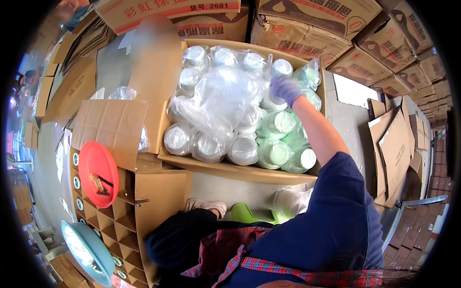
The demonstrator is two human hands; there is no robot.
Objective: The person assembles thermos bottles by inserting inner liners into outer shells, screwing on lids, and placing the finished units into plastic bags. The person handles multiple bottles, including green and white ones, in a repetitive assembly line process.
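A large cardboard box [235,175], its top laid back, is filled with rows of round-ended, cup-like containers in clear plastic bags. White ones [209,145] take up most of it, with pale green ones [279,123] at the right. Over the middle lies a crumpled heap of clear plastic bags [230,91], partly blurred. My right hand [286,90], in a thin lavender glove, reaches to the far right part of the box, among the wrapped white containers. Its fingers are smeared and partly hidden, so their grip is unclear. My left hand does not show.
At the left, a divided carton [108,228] carries a red plastic basin [98,174] with tools inside and a blue-grey basin [89,254]. Stacked cartons [300,41] stand behind the box. Flattened cardboard [394,149] leans at the right; a green plastic stool [245,213] sits near my foot.
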